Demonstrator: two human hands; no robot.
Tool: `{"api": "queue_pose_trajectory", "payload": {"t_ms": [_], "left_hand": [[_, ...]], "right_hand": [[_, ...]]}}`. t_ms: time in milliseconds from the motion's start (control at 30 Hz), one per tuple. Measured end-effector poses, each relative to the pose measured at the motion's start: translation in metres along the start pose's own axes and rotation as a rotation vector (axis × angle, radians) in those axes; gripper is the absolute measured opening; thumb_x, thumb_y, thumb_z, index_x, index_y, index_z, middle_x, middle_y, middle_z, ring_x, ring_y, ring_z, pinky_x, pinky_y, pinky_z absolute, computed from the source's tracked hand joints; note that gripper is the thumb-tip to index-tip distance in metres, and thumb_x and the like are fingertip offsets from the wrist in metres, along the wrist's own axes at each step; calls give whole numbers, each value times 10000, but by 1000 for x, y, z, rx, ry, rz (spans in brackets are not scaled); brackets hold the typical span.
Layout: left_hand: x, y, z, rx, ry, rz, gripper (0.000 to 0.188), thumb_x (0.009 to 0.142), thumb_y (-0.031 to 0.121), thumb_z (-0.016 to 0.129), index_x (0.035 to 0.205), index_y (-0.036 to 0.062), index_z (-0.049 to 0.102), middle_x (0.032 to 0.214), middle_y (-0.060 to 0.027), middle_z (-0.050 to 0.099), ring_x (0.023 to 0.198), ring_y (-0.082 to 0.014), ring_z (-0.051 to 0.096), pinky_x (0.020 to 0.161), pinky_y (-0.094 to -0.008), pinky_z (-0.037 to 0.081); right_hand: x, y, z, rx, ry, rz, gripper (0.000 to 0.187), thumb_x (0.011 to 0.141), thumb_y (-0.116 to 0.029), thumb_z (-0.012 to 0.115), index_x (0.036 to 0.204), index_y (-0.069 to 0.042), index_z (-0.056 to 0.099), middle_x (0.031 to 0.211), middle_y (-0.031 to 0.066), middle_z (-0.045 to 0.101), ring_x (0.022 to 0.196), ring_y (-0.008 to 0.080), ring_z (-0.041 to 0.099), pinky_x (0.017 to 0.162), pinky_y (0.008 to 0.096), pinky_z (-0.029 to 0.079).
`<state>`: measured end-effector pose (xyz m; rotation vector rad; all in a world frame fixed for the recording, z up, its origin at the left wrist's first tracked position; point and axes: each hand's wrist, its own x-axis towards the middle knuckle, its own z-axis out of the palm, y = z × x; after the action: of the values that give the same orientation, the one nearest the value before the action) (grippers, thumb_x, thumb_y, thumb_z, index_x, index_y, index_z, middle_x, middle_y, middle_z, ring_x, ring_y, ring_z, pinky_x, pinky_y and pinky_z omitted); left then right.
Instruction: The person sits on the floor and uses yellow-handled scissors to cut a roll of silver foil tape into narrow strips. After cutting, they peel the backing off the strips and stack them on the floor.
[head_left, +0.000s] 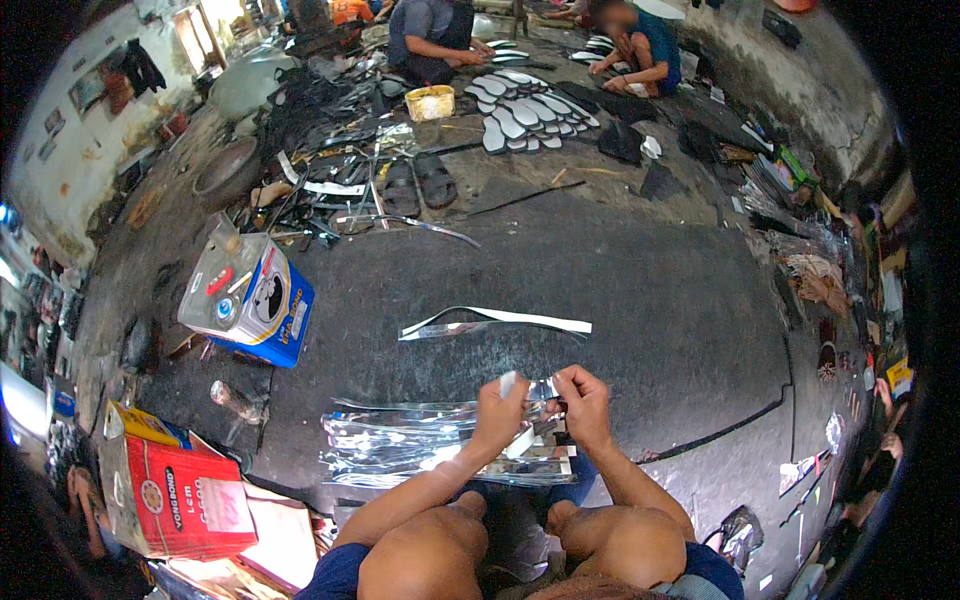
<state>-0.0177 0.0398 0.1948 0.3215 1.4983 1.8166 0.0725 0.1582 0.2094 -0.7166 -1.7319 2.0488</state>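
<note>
Left hand (497,414) and right hand (585,404) pinch one strip (542,390), which spans the gap between them. Shiny strips (385,440) lie beneath and left of the left hand. A white strip (545,322) lies beyond both hands; a tin (290,318) stands well to their left.

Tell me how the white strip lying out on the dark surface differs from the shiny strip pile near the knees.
The white strip is a single band, while the shiny strip pile holds many pieces. The white strip bows; the pile's pieces run mostly straight. The white strip looks plain white, the pile silvery with glare. Both stretch roughly left to right.
</note>
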Motion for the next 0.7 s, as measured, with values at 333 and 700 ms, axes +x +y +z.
{"api": "queue_pose_trajectory", "payload": {"t_ms": [333, 700], "left_hand": [[3, 2, 7, 303, -142, 96, 287, 928, 307, 587, 775, 66, 556, 628, 35, 538, 528, -51, 476, 461, -243, 368], [15, 3, 9, 149, 10, -81, 249, 957, 280, 522, 859, 58, 578, 644, -18, 546, 550, -91, 503, 488, -250, 388]], "right_hand": [[3, 16, -3, -68, -6, -6, 226, 950, -223, 557, 824, -44, 611, 669, -47, 530, 560, 27, 454, 482, 211, 359], [7, 13, -12, 329, 35, 98, 207, 964, -272, 542, 888, -79, 554, 688, -24, 532, 531, 46, 448, 467, 206, 385]]}}
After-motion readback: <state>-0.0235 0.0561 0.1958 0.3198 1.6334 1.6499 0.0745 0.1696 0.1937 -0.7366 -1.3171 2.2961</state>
